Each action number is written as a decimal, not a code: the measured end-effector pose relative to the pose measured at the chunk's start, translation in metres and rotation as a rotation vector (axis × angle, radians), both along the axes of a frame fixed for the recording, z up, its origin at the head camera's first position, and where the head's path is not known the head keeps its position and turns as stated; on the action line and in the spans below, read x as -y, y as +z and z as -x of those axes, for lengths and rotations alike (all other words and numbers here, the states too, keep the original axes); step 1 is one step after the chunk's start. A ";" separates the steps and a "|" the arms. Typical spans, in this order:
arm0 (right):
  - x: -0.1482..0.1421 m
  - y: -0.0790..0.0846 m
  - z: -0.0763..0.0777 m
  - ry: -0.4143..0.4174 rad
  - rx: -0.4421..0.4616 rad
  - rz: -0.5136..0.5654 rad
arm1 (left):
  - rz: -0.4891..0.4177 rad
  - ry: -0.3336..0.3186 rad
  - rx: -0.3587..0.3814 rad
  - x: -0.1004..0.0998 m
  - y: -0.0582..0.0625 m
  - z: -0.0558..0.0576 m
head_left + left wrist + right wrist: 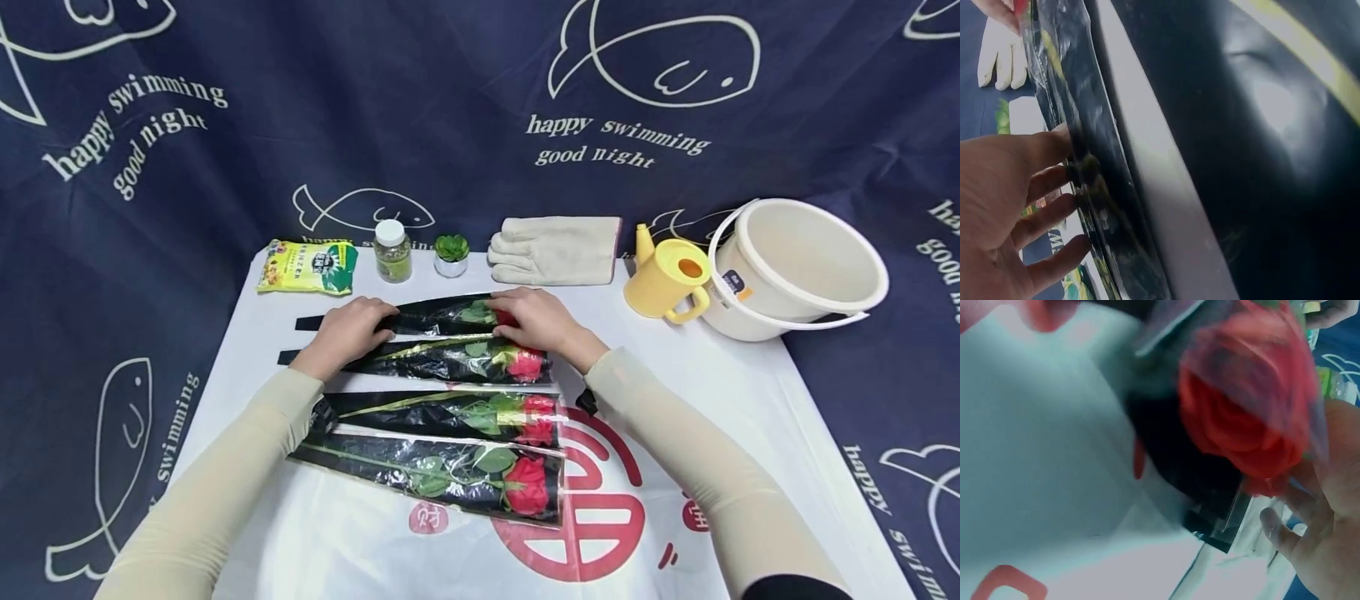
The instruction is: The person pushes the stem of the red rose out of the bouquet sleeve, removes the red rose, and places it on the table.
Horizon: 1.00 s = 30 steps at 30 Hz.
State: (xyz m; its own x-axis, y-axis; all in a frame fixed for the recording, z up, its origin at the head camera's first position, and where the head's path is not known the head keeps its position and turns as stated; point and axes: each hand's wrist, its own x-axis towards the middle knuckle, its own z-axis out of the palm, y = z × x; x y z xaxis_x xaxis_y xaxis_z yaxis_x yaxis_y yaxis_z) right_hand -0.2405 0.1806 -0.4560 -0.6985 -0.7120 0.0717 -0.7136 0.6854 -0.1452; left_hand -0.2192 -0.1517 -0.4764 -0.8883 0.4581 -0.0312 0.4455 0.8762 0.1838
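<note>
Several red roses in clear-fronted black sleeves lie in a column on the white table, stems left, blooms right. At the farthest wrapped rose [442,315], my left hand [348,329] grips the stem end, thumb and fingers at the sleeve's edges. My right hand [543,323] holds its bloom end and partly hides the flower. Nearer me are a second wrapped rose [450,360], a third [450,414] and the nearest one [427,475]. In the left wrist view, the left fingers [1054,212] meet the sleeve edge. A red bloom [1241,406] fills much of the right wrist view.
Along the back stand a yellow-green packet [307,267], a white-capped jar [393,254], a small potted succulent [452,254] and pale work gloves [555,250]. At the right are a yellow watering can [663,279] and a cream bucket [795,267]. A dark printed cloth [450,100] hangs behind.
</note>
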 end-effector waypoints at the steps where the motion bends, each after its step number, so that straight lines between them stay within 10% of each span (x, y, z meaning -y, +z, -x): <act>1: -0.002 -0.002 0.001 -0.002 0.003 0.007 | 0.011 -0.006 -0.010 0.000 0.000 0.001; 15: -0.012 0.010 0.002 0.005 -0.106 0.127 | -0.118 -0.048 -0.258 0.004 0.011 -0.005; 25: -0.028 0.040 -0.041 0.024 -0.228 0.303 | -0.233 -0.198 -0.508 0.005 0.051 -0.048; 30: -0.030 0.047 -0.064 0.055 -0.277 0.375 | -0.239 -0.177 -0.493 0.005 0.069 -0.067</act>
